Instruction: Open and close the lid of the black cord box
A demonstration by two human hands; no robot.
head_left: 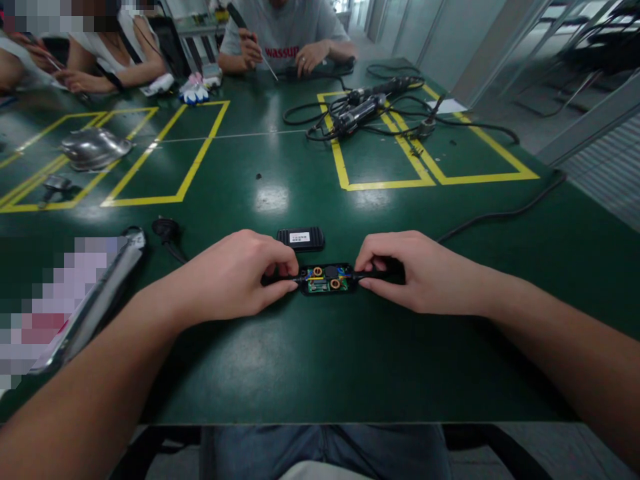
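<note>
In front of me on the green table lies an opened black housing with a circuit board point(327, 280) inside, showing copper coils and coloured wires. My left hand point(255, 273) pinches the black cable where it enters the left end of the housing. At the opposite end, my right hand point(400, 270) pinches the other black cable point(377, 274) between thumb and fingers. Just behind the housing rests its ribbed black cover point(301, 239), with a white label facing up. A black plug point(167, 230) on a cord lies beyond my left forearm.
Several corded black tools point(357, 110) lie tangled at the back right. A cable point(505, 215) runs toward the right edge. Left are a shiny metal piece point(95, 148) and a clear-edged pouch point(100, 303). People sit across the table, one holding a long thin tool; gloves point(195, 89) lie nearby.
</note>
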